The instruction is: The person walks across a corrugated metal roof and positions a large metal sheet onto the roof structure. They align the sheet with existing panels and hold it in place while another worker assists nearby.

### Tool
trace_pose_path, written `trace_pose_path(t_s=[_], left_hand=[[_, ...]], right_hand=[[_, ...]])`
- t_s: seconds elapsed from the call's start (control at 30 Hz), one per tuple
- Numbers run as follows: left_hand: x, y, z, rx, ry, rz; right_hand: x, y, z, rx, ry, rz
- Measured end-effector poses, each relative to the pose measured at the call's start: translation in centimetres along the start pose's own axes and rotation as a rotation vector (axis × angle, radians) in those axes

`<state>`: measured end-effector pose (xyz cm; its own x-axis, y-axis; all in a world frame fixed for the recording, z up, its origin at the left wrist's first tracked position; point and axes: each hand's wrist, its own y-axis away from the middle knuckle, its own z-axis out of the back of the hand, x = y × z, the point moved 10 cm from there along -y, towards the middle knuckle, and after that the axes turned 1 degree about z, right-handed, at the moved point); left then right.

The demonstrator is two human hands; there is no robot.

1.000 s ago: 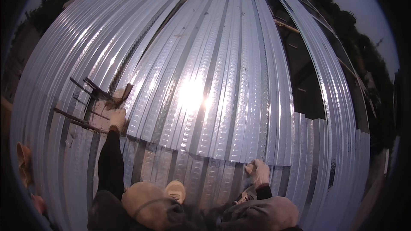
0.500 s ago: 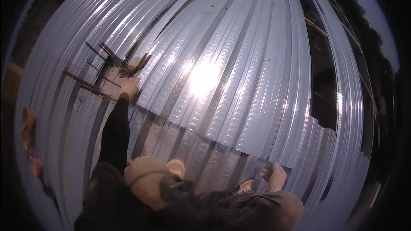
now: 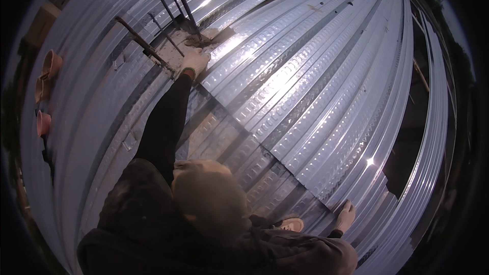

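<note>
A long, shiny ribbed metal decking sheet point(image 3: 290, 97) stretches away in front of me, its near edge lapping over the ribbed decking below point(image 3: 244, 160). My left hand point(image 3: 195, 62), in a pale glove, is closed at the sheet's near left corner. Right beside it, several steel reinforcing bars point(image 3: 164, 2) stand up from a rough concrete patch point(image 3: 170, 48). At the near right corner, my right hand point(image 3: 346, 217), also gloved, has its fingers bent against the sheet's edge; its fingertips are partly hidden.
Between the sheets on the right runs a dark open gap point(image 3: 407, 142), with another decking strip point(image 3: 433, 122) beyond it. Orange-brown bucket-like containers point(image 3: 52, 63) and a pink one point(image 3: 44, 123) stand at the far left. Sunlight glares off the metal.
My view has turned, so the sheet now slants up to the right. Both hands stay near the same sheet corners; the right one appears lower and farther right in the picture.
</note>
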<state>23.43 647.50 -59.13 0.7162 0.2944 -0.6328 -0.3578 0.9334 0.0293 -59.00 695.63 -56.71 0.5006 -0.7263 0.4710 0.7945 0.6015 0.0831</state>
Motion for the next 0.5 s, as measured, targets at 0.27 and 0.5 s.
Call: trace_pose_path(t_s=[0.27, 0.5], left_hand=[[-3.9, 1.8, 5.7, -0.318, -0.085, -0.118], [-3.3, 12.9, 8.8, -0.457, 0.371, -0.031]], right_hand=[[-4.2, -2.5, -0.3, 0.086, -0.083, -0.117], [-1.5, -4.0, 0.4, -0.068, -0.072, 0.044]])
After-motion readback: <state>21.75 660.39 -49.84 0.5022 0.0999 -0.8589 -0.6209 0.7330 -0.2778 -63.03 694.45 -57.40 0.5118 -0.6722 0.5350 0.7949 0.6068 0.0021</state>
